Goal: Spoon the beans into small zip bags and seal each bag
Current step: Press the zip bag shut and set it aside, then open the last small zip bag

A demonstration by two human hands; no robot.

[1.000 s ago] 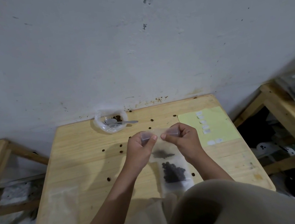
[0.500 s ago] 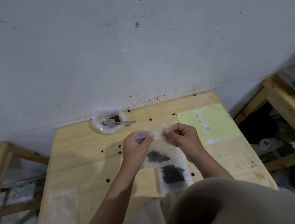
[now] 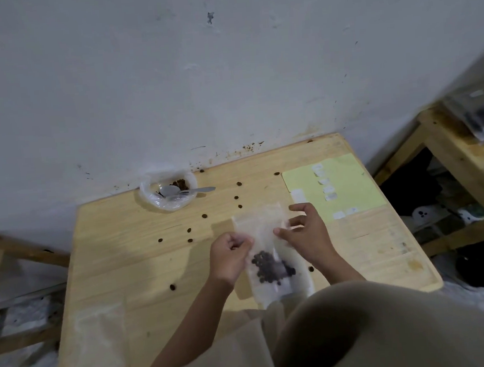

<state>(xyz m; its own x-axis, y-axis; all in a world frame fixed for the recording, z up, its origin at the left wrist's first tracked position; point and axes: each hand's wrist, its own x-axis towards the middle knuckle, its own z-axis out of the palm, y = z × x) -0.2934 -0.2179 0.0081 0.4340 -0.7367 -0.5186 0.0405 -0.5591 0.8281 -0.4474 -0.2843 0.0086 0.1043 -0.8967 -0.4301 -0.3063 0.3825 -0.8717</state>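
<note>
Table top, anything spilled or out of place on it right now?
Yes. Loose beans lie scattered across the table, from near the bowl down to beside the bag that both hands hold. They belong in bowl or bags. The spoon rests in the bowl.

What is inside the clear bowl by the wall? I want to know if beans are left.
The bowl holds a spoon and a small heap of brown beans at its far side. Whatever lies under the spoon's scoop is hidden.
</note>
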